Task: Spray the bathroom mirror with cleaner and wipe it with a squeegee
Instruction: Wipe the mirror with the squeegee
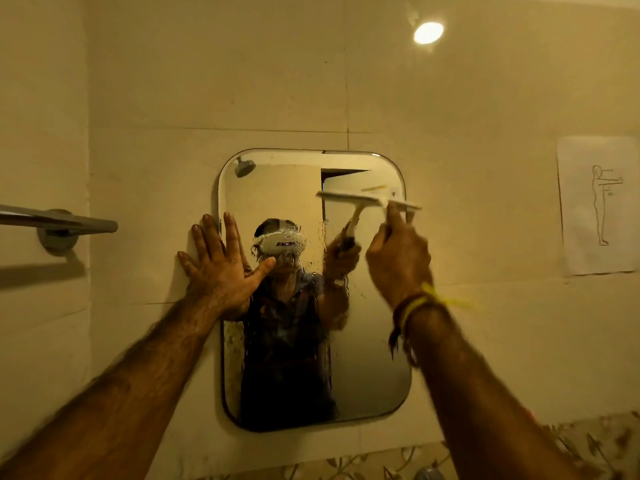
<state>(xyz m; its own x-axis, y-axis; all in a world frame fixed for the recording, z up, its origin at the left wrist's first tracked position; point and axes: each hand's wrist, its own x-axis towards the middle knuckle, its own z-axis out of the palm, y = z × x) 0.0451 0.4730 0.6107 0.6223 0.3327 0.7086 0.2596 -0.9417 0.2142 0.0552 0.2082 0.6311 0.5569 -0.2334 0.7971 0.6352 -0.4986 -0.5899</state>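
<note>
- Nearest: two bare forearms reaching up and forward; thread bands [412,306] round the right wrist, loose ends dangling close to the glass, likely to trail through wet cleaner and leave marks.
- Right hand [398,258] closed round the squeegee [370,199] handle, blade level across the upper right of the mirror [311,289], its right end running past the mirror's edge onto the wall [242,81].
- Risk there: part of the blade off the glass, so pressure probably uneven and a streak down the right margin; liquid likely pushed onto the tile as well.
- Blurred hand and blade, so contact with the glass hard to confirm; a tilted or lifted blade would skip and leave lines.
- Left hand [221,268] flat and fully spread, gripping nothing, palm half on the wall, thumb and part of the fingers over the mirror's left edge.
- Risk there: fingerprints on the glass, and a patch under the hand missed by any stroke; a slip possible on wet tile or glass.
- Middle of the mirror covered in runs and droplets of cleaner, clearer at the right: much left to wipe, by the look of it; drips likely to pool at the bottom rim and run onto the wall below.
- Farther off: rail [59,220] at left and paper [599,202] at right, well apart from the work; lamp [428,32] above, dim and yellow, apt to hide streaks.
</note>
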